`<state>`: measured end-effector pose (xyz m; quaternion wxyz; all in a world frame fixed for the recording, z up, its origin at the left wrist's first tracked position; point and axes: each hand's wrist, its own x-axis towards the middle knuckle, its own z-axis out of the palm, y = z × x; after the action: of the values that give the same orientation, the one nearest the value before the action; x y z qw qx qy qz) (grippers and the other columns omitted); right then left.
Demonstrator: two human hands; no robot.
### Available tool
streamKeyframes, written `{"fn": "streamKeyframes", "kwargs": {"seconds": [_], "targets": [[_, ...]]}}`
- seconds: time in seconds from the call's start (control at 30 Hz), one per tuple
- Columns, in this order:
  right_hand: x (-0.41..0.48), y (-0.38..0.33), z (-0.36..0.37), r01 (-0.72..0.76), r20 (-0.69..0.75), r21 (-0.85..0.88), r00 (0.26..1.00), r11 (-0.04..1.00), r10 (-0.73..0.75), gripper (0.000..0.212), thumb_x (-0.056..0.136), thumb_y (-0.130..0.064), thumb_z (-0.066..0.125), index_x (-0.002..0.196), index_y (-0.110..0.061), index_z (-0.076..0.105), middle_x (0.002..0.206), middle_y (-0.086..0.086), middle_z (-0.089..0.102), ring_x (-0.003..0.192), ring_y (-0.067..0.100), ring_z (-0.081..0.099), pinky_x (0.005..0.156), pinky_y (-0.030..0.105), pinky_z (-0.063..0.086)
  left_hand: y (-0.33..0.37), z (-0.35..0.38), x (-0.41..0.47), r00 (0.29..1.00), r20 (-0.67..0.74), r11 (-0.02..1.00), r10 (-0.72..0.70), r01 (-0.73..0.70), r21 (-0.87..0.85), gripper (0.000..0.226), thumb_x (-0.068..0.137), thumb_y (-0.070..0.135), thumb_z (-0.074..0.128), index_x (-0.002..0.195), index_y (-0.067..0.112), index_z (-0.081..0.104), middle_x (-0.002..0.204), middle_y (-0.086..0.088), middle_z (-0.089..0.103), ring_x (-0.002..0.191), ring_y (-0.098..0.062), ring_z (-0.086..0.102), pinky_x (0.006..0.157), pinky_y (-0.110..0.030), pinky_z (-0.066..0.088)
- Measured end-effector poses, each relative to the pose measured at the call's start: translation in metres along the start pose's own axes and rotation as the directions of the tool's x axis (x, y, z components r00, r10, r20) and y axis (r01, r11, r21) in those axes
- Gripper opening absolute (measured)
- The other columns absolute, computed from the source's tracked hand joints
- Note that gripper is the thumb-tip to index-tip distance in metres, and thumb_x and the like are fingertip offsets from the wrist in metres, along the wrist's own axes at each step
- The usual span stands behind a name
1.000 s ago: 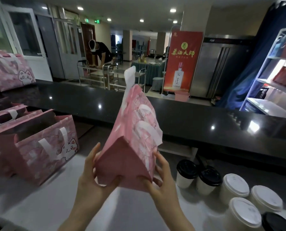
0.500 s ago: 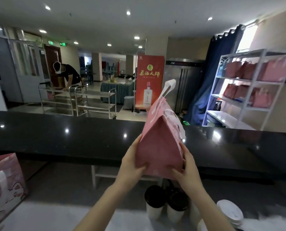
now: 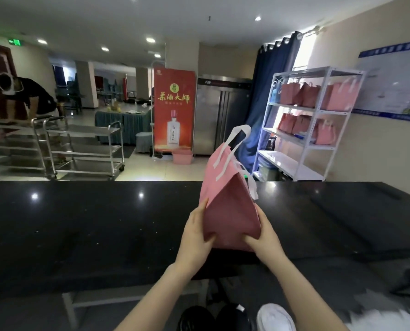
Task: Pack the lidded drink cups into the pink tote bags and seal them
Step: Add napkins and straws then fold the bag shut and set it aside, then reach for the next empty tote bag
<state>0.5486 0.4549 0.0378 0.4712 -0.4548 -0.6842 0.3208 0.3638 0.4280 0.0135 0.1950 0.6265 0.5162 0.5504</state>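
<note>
The pink tote bag (image 3: 230, 211) is standing upright between both hands, its folded top closing into a narrow ridge and its white handles (image 3: 241, 133) sticking up and leaning to the right. The left hand (image 3: 194, 232) is gripping the bag's lower left edge, thumb pressing on the near face and fingers running up the side. The right hand (image 3: 263, 235) is gripping the lower right corner in the same way, thumb lying across the near face and fingers wrapping behind. The bag's base is sitting low over the near part of the black counter (image 3: 79, 223); whether it is touching the surface cannot be told.

Below the forearms, at the bottom edge of the view, two black-lidded cups (image 3: 195, 318) are standing side by side, with a white-lidded cup (image 3: 275, 316) just to their right.

Beyond the counter, a white shelf rack (image 3: 316, 144) is standing against the right wall, carrying more pink bags (image 3: 337, 96) on its upper two shelves. A dark blue curtain (image 3: 270, 91) is hanging beside it, next to a steel refrigerator (image 3: 220, 115) and a red banner (image 3: 174, 111) showing a bottle. A pink basin (image 3: 182, 156) is sitting on the floor at the banner's foot. On the left, a person (image 3: 29, 96) is bending over steel trolleys (image 3: 84, 149).
</note>
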Motion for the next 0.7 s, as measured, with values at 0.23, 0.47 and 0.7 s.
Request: {"fn": "streamKeyframes", "kwargs": {"seconds": [0.23, 0.47, 0.7], "targets": [[0.036, 0.022, -0.007, -0.104, -0.034, -0.138, 0.994, 0.985, 0.1, 0.092, 0.072, 0.004, 0.065, 0.149, -0.028, 0.026, 0.138, 0.001, 0.051, 0.123, 0.019, 0.05, 0.094, 0.026, 0.039, -0.016, 0.019, 0.034, 0.999, 0.045, 0.999, 0.006, -0.009, 0.049, 0.099, 0.074, -0.001, 0.069, 0.146, 0.041, 0.017, 0.137, 0.008, 0.039, 0.127, -0.004, 0.039, 0.104, -0.014, 0.028], [-0.012, 0.016, -0.01, -0.13, -0.203, -0.116, 0.974, 0.985, 0.104, 0.085, 0.079, -0.015, 0.077, 0.148, -0.029, 0.029, 0.139, 0.0, 0.044, 0.128, 0.013, 0.043, 0.102, 0.028, 0.036, -0.005, -0.009, 0.003, 1.0, 0.017, 0.995, -0.024, 0.022, 0.095, 0.091, 0.081, 0.018, 0.072, 0.149, 0.043, 0.016, 0.141, 0.019, 0.031, 0.128, 0.001, 0.036, 0.105, -0.023, 0.033], [-0.093, -0.018, 0.034, 0.103, -0.191, -0.097, 0.974, 0.99, -0.12, 0.033, 0.086, -0.01, 0.068, 0.115, -0.024, 0.061, 0.113, -0.01, 0.054, 0.105, 0.001, 0.054, 0.089, 0.028, 0.048, 0.003, -0.07, -0.099, 0.97, -0.222, 0.989, -0.096, 0.118, 0.088, 0.031, 0.087, 0.013, 0.066, 0.103, 0.04, 0.062, 0.088, 0.014, 0.067, 0.088, -0.002, 0.064, 0.078, -0.024, 0.054]]}}
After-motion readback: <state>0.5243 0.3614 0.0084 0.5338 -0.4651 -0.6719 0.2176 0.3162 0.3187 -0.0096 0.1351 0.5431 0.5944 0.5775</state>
